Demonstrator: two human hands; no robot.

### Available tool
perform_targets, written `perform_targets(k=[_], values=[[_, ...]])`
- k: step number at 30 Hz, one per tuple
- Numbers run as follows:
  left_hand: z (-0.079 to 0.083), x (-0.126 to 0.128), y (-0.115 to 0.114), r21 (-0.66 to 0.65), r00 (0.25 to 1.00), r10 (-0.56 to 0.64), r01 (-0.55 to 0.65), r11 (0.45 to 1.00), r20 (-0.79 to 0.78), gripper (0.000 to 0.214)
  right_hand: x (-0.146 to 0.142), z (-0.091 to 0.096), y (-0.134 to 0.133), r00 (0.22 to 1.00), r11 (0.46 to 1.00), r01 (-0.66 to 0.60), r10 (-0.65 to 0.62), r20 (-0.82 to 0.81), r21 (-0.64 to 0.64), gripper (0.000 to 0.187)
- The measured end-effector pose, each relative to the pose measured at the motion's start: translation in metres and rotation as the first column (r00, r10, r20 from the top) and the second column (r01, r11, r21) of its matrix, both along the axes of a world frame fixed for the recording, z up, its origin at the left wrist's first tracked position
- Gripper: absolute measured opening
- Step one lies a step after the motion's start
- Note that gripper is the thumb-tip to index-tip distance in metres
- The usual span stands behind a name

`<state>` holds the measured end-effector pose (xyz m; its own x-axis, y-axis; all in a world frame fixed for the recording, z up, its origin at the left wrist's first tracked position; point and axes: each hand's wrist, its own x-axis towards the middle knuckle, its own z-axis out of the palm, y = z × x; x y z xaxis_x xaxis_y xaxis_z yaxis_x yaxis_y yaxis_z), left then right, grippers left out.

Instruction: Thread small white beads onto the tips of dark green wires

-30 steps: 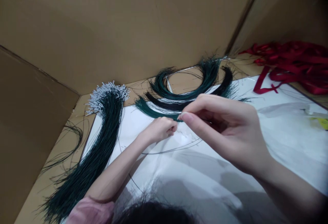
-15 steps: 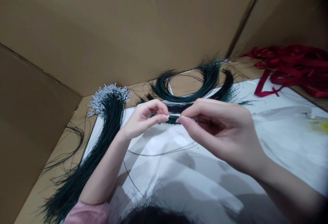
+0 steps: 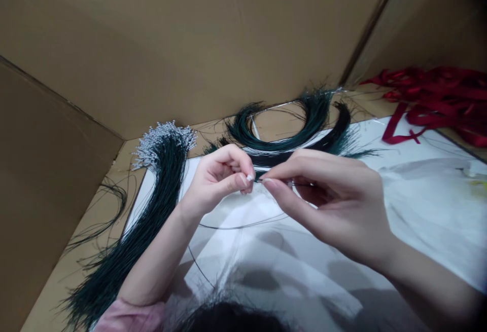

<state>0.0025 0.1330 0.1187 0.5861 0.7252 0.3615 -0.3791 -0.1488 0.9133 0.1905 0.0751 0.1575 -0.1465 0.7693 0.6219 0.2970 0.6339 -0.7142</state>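
My left hand [image 3: 218, 177] and my right hand [image 3: 323, 195] meet above a white sheet [image 3: 418, 210], fingertips almost touching. Each hand is closed in a pinch. Between them runs a thin dark green string [image 3: 243, 225] whose loop hangs down onto the sheet. My left fingers also pinch a tiny pale piece, too small to name. Behind my hands lie curved bundles of dark green strings [image 3: 289, 139]. To the left lies a long bundle of green strings with clear tips [image 3: 152, 195].
Brown cardboard walls [image 3: 190, 43] stand close at the back and left. A heap of red ribbons [image 3: 437, 99] lies at the far right. Loose green strands [image 3: 106, 205] trail on the cardboard floor at the left. Clear plastic [image 3: 456, 175] lies on the sheet.
My left hand rose from the sheet and came up to my right hand's fingertips. My right hand has barely moved. The string loop now hangs lower between them.
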Motion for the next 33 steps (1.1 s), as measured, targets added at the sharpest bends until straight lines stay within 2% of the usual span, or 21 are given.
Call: perform_targets(k=[22, 27, 33], values=[[0.0001, -0.0003, -0.0023, 0.020, 0.997, 0.047, -0.046, 0.999, -0.054, 0.010, -0.0003, -0.0043, -0.0017, 1.000, 1.000, 0.021, -0.021, 0.019, 0.021, 0.012], [0.0004, 0.0001, -0.0027, 0.014, 0.999, 0.019, -0.019, 1.000, -0.034, 0.009, -0.0007, -0.0036, -0.0022, 0.998, 0.998, 0.040, -0.042, 0.036, 0.054, 0.011], [0.0006, 0.0011, -0.0034, 0.028, 0.998, 0.050, -0.048, 0.998, -0.049, 0.009, -0.0008, -0.0040, -0.0034, 0.996, 0.994, 0.062, -0.068, 0.057, 0.092, 0.013]])
